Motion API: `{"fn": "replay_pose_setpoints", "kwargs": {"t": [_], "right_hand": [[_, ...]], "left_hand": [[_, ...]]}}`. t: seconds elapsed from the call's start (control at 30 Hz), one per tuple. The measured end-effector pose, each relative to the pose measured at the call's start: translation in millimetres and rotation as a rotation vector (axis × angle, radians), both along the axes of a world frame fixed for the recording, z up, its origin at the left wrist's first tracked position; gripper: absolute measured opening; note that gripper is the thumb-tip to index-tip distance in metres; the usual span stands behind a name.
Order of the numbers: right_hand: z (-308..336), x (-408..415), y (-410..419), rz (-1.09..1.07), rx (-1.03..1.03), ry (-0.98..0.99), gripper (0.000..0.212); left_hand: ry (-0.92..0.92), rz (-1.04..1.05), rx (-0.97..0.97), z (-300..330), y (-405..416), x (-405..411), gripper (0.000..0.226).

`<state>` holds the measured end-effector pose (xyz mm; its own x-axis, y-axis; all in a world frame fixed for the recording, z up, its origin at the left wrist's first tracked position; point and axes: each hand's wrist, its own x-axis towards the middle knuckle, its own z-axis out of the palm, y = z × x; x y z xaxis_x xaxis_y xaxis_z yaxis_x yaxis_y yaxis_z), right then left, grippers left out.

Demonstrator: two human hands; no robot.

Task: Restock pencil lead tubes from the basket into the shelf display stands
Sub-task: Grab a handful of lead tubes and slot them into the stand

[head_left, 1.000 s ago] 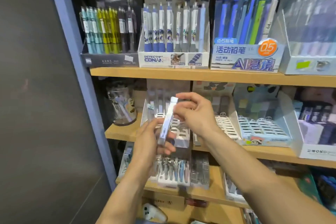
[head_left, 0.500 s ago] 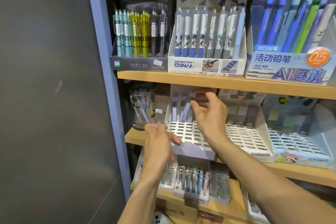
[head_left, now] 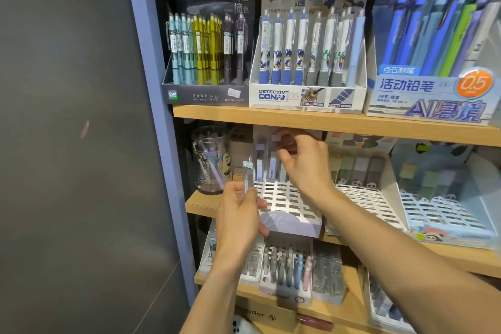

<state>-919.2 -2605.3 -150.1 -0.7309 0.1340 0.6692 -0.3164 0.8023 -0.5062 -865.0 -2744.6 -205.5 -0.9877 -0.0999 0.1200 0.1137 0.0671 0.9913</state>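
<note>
lead tubes: a clear tube (head_left: 247,177) with a small teal label at its top is held upright in front of the middle shelf; a second tube with a pale lilac cap (head_left: 275,139) is held at the back row of the stand; a few more tubes (head_left: 260,163) are seen standing upright in that back row.
left hand: the left hand (head_left: 238,218) is curled around the lower part of the clear tube, which is gripped between thumb and fingers, just in front of the stand's left edge.
right hand: the right hand (head_left: 303,165) is raised over the stand, and the lilac-capped tube is pinched near its top by the fingertips; how far that tube is seated in a slot cannot be told.
display stand: a white gridded stand (head_left: 287,200) with a lilac front panel is set on the middle shelf (head_left: 202,203); most of its slots are seen unfilled.
neighbouring stands: a second white grid stand (head_left: 366,198) is placed just to the right, and a pale blue one with panda pictures (head_left: 444,214) further right.
jar: a clear plastic jar (head_left: 211,160) holding pens is set to the left of the stand.
upper shelf: three boxes of mechanical pencils are lined up, a dark box (head_left: 207,95), a white detective conan box (head_left: 306,97) and a blue box marked 0.5 (head_left: 433,106).
lower shelf: small trays of pens and tubes (head_left: 287,266) are seen below the hands.
</note>
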Motion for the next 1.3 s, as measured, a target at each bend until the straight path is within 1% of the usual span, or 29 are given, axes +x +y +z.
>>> {"fn": "replay_pose_setpoints", "kwargs": {"t": [0.13, 0.17, 0.2, 0.27, 0.33, 0.37, 0.43, 0.5, 0.57, 0.63, 0.67, 0.73, 0.8, 0.9, 0.97, 1.03, 1.13, 1.23, 1.3], "right_hand": [[-1, 1, -8, -0.059, 0.254, -0.009, 0.016], [-2, 3, -9, -0.081, 0.288, -0.012, 0.018], [-3, 3, -9, -0.099, 0.294, -0.01, 0.018], [-5, 4, -7, -0.135, 0.294, -0.013, 0.011], [-9, 3, -4, -0.141, 0.314, -0.048, 0.007], [-11, 4, -4, -0.132, 0.323, -0.074, 0.007], [-15, 3, -1, -0.108, 0.306, -0.102, 0.015], [-17, 7, 1, -0.085, 0.199, -0.07, 0.022], [-15, 19, -3, 0.029, -0.091, -0.058, 0.025], [-12, 31, -8, 0.219, -0.387, -0.19, 0.029], [-14, 34, -9, 0.297, -0.479, -0.262, 0.032], [-17, 38, -6, 0.383, -0.576, -0.33, 0.035], [-18, 43, 0, 0.425, -0.682, -0.334, 0.036], [-19, 55, 12, 0.47, -0.88, -0.351, 0.036], [-23, 60, 19, 0.463, -0.95, -0.373, 0.035], [-26, 63, 26, 0.433, -1.011, -0.392, 0.033], [-29, 66, 31, 0.437, -1.09, -0.417, 0.034], [-29, 69, 33, 0.449, -1.091, -0.404, 0.036], [-28, 72, 35, 0.466, -1.037, -0.381, 0.038]], "left_hand": [[0.005, 0.005, 0.011, 0, 1, 0, 0.012], [0.004, 0.005, 0.016, 0, 0, 0, 0.011], [0.003, 0.002, 0.022, 0, 0, 1, 0.01], [0.004, -0.004, 0.035, 2, 0, 3, 0.011], [0.0, -0.007, 0.05, 3, 0, 4, 0.013], [-0.004, -0.01, 0.058, 3, 0, 4, 0.014], [-0.006, -0.016, 0.073, 2, 0, 4, 0.016], [0.0, -0.046, 0.097, 2, 0, 3, 0.021], [0.016, -0.094, 0.125, 2, 0, 2, 0.025], [0.037, -0.127, 0.129, 3, 0, 2, 0.027], [0.048, -0.133, 0.128, 4, 1, 3, 0.026], [0.061, -0.129, 0.126, 7, 3, 7, 0.024], [0.062, -0.149, 0.152, 9, 3, 11, 0.025], [0.045, -0.258, 0.216, 10, 4, 18, 0.024], [0.055, -0.258, 0.201, 8, 7, 20, 0.024], [0.08, -0.187, 0.185, 5, 11, 21, 0.028], [0.125, -0.075, 0.067, 2, 17, 23, 0.027], [0.112, -0.053, 0.053, 1, 23, 26, 0.025], [0.107, -0.042, 0.057, 0, 25, 26, 0.025]]}}
